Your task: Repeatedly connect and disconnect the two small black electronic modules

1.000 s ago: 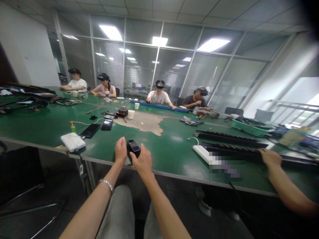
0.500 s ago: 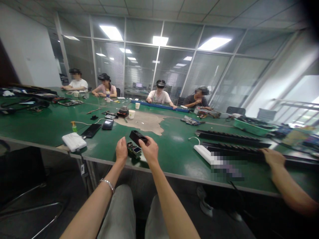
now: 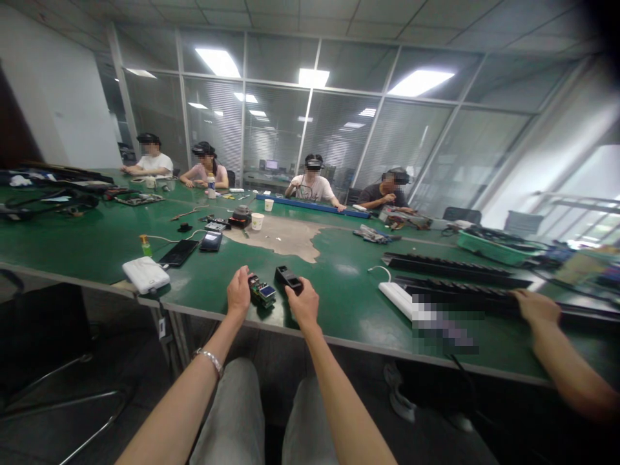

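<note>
My left hand (image 3: 238, 294) grips a small circuit module (image 3: 261, 292) with a blue part on top, resting on the green table (image 3: 334, 290) near its front edge. My right hand (image 3: 304, 302) holds a black plastic cover (image 3: 289, 278) down on the table just right of the module, a short gap between the two parts. Both hands' fingers are curled around their parts. A bracelet sits on my left wrist.
A white power bank (image 3: 145, 274), a phone (image 3: 179, 252) and a small bottle (image 3: 144, 245) lie to the left. A white power strip (image 3: 400, 298) and long black strips (image 3: 450, 270) lie to the right, where another person's hand (image 3: 535, 305) rests. Several people sit across the table.
The black cover came off the module: a second ago both were one block in my hands; my right hand lifted the cover and has set it down to the right.
</note>
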The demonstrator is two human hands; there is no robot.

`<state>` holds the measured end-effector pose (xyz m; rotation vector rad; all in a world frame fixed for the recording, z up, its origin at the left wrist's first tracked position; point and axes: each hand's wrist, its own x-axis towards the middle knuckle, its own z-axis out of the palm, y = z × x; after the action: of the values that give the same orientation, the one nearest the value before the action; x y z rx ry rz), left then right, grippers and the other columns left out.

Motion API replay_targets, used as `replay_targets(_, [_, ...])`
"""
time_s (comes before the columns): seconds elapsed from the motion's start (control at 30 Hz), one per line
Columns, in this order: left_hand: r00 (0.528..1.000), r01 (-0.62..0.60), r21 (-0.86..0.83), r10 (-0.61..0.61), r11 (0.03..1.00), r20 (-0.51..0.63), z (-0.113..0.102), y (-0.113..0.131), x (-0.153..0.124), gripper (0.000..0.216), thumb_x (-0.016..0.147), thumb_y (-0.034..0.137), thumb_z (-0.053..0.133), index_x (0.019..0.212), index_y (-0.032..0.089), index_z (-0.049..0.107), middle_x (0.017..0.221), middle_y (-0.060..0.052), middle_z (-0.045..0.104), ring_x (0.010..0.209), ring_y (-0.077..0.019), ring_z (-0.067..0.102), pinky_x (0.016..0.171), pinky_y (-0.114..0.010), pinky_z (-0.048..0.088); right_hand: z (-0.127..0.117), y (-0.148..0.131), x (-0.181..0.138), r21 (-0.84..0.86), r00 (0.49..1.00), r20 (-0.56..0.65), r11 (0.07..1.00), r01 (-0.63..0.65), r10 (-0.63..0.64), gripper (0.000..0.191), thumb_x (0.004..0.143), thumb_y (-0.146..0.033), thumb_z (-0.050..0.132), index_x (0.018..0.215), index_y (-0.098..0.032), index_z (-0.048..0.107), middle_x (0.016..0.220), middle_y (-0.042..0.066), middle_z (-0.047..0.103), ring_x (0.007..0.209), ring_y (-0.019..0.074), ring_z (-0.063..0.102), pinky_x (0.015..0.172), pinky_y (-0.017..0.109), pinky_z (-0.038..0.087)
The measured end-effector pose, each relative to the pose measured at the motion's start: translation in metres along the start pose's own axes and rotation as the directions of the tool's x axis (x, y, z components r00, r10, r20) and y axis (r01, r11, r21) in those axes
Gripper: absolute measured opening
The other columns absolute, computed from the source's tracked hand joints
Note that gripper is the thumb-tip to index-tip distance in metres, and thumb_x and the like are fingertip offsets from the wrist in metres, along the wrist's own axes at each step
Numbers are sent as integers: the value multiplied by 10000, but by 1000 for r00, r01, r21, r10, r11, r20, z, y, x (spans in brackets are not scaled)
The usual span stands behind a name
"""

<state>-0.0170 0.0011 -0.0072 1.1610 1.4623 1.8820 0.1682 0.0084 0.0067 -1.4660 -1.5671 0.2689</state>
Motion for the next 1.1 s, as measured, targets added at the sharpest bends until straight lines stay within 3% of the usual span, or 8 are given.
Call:
replay_targets(0.17, [996,10,-23,-8,1000,92,3,2,-1,625,920,630,318,1241,159,574,1250,-158,636,1144,-231,616,1051,-394,409,2,0,-5,-104,994,12,988,112,-112,541,761,-341,661,1232,-90,574,1151,184,652,1046,297,609,918,374,430])
replay_targets(0.33, [979,31,-32,-23,999,204,6,1,0,656,912,645,321,1353,187,487,1369,-143,554,1224,-233,563,1092,-401,366,5,3,-8,-141,996,21,986,91,-89,543,798,-307,633,1281,-76,543,1151,186,655,1041,305,609,917,378,427])
replay_targets(0.47, [973,66,-53,-52,996,224,8,1,1,675,899,655,352,1388,201,448,1436,-132,488,1263,-242,531,1114,-402,342,-2,-2,-8,-58,999,6,997,49,-49,478,803,-336,628,1233,-133,581,1093,141,686,988,273,636,868,350,456])
replay_targets(0.6, [980,110,-171,-77,979,185,6,0,3,689,906,657,322,1410,196,411,1484,-138,423,1310,-237,485,1134,-399,316,-17,-23,-8,111,1000,-28,994,7,-4,457,808,-429,615,1186,-172,609,1021,94,713,912,229,663,810,307,484])
replay_targets(0.73, [987,133,-318,-95,939,131,2,-1,5,690,919,653,268,1427,198,371,1524,-139,356,1346,-220,440,1148,-400,293,-23,-53,-12,193,998,11,980,55,-58,428,791,-430,639,1145,-190,635,963,64,726,847,205,676,769,284,498])
replay_targets(0.87, [988,148,-360,-117,921,105,-1,-3,6,679,921,651,263,1409,197,394,1525,-151,350,1356,-221,428,1149,-407,290,-18,-70,-21,134,991,58,985,112,-120,366,776,-393,660,1093,-209,658,930,50,727,834,213,678,757,289,503])
replay_targets(1.1, [986,165,-373,-166,913,30,-2,-9,12,690,916,661,255,1389,186,419,1512,-162,368,1374,-229,400,1141,-413,307,-9,-72,-28,36,977,122,985,170,-174,389,779,-364,658,1128,-196,627,986,71,716,881,230,677,792,301,495])
